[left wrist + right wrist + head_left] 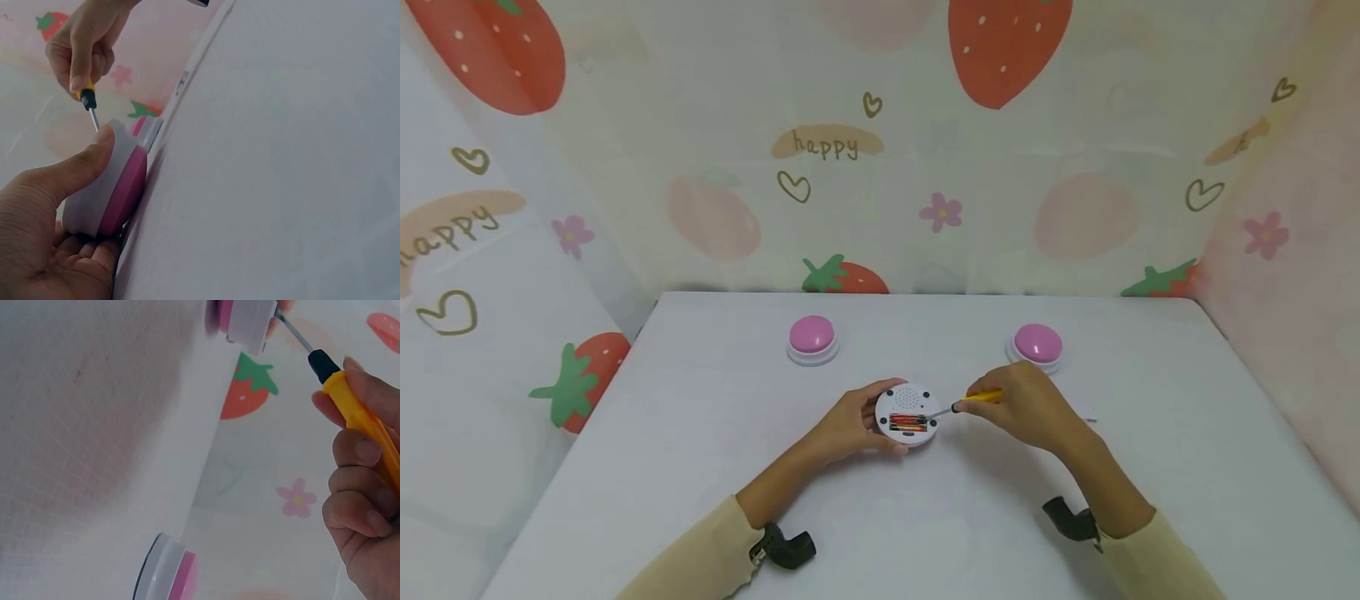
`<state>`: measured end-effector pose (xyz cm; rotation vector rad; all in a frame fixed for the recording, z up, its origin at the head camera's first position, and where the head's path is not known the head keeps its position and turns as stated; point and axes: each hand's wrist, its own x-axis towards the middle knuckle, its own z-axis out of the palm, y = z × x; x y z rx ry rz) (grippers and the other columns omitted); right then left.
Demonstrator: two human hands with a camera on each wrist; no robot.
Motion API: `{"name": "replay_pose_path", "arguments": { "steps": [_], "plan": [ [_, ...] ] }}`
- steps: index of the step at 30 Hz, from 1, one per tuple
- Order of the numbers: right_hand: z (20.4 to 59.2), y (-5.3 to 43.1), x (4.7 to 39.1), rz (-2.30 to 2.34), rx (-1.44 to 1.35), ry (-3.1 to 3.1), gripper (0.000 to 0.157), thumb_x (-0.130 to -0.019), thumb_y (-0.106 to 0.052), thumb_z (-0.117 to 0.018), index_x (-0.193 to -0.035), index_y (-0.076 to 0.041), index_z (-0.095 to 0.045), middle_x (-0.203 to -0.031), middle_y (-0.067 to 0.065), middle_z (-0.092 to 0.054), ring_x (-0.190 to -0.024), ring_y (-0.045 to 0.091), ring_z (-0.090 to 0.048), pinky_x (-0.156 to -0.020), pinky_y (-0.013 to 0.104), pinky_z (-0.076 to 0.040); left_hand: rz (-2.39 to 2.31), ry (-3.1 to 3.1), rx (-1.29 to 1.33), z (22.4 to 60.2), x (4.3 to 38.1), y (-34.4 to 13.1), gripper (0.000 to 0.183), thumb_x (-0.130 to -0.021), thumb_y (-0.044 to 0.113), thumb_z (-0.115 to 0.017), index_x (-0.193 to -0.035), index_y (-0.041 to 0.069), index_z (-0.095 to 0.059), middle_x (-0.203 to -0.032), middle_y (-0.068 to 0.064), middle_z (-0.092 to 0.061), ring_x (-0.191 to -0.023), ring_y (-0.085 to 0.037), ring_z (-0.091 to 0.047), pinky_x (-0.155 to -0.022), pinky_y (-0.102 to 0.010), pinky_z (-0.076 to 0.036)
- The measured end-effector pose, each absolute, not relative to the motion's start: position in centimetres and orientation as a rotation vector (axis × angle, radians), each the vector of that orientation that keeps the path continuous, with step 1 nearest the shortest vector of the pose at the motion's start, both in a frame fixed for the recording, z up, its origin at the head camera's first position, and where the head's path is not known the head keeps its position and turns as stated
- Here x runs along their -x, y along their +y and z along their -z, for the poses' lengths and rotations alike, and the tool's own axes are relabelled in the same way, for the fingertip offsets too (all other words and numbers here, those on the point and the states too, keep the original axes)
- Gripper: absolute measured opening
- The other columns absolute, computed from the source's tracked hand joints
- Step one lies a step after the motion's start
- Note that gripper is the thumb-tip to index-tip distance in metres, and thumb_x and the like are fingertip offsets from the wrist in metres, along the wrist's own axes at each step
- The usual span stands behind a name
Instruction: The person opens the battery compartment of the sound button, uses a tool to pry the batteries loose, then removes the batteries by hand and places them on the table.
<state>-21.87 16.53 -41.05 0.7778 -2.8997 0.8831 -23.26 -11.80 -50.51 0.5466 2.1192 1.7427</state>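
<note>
My left hand [852, 425] holds a round white button device [907, 400] on edge, thumb on one side and fingers on the other. Its underside faces me in the head view, with a speaker grille and an uncovered compartment holding red batteries [908, 422]. In the left wrist view its pink dome [128, 187] points toward the table. My right hand [1022, 406] grips a screwdriver [356, 409] with a yellow handle and black collar. The metal shaft reaches to the right end of the battery compartment; whether the tip touches a battery is too small to tell.
Two more pink-domed buttons stand farther back on the white table [700, 500]: one at left [812, 340], one at right [1037, 344], partly behind my right hand. A small thin dark item [1090, 420] lies beside my right wrist. Strawberry-printed cloth [895, 233] hangs behind the table.
</note>
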Motion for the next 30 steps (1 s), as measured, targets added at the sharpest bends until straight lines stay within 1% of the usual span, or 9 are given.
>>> {"name": "replay_pose_path", "arguments": {
  "steps": [3,14,22,30],
  "plan": [
    [41.16,16.71,21.83,-0.895,-0.782,-2.896,0.021,-0.087,-0.030,-0.081,-0.096,-0.011,-0.082,-0.090,-0.004,-0.076,-0.093,0.021,-0.070,-0.079,0.038,-0.060,-1.729,2.128,-0.539,50.48,23.22,-11.81,0.091,-0.074,0.005,-0.091,-0.152,0.017,-0.046,-0.148,-0.007,-0.052,-0.132,-0.023,-0.054,-0.105,-0.030,-0.049],
    [41.05,16.81,21.99,-0.875,-0.796,-2.902,0.023,-0.089,-0.032,-0.080,-0.099,-0.012,-0.083,-0.091,-0.002,-0.077,-0.092,0.021,-0.071,-0.077,0.035,-0.061,-1.716,2.138,-0.536,50.45,23.19,-11.91,0.093,-0.072,0.007,-0.092,-0.152,0.019,-0.046,-0.148,-0.006,-0.053,-0.132,-0.023,-0.054,-0.104,-0.030,-0.049],
    [40.80,17.06,22.12,-0.854,-0.776,-2.937,0.025,-0.090,-0.036,-0.078,-0.098,-0.012,-0.083,-0.091,-0.001,-0.077,-0.087,0.018,-0.068,-0.068,0.028,-0.055,-1.737,2.124,-0.531,50.33,23.24,-11.65,0.091,-0.073,0.003,-0.091,-0.151,0.016,-0.047,-0.148,-0.008,-0.053,-0.133,-0.024,-0.053,-0.104,-0.030,-0.049],
    [40.98,17.01,22.15,-0.820,-0.725,-2.961,0.027,-0.088,-0.038,-0.079,-0.097,-0.013,-0.084,-0.089,-0.001,-0.077,-0.084,0.018,-0.066,-0.062,0.025,-0.053,-1.741,2.139,-0.539,50.44,23.18,-11.74,0.093,-0.070,0.004,-0.093,-0.150,0.018,-0.048,-0.145,-0.006,-0.055,-0.129,-0.022,-0.056,-0.102,-0.029,-0.051]
  ]
}}
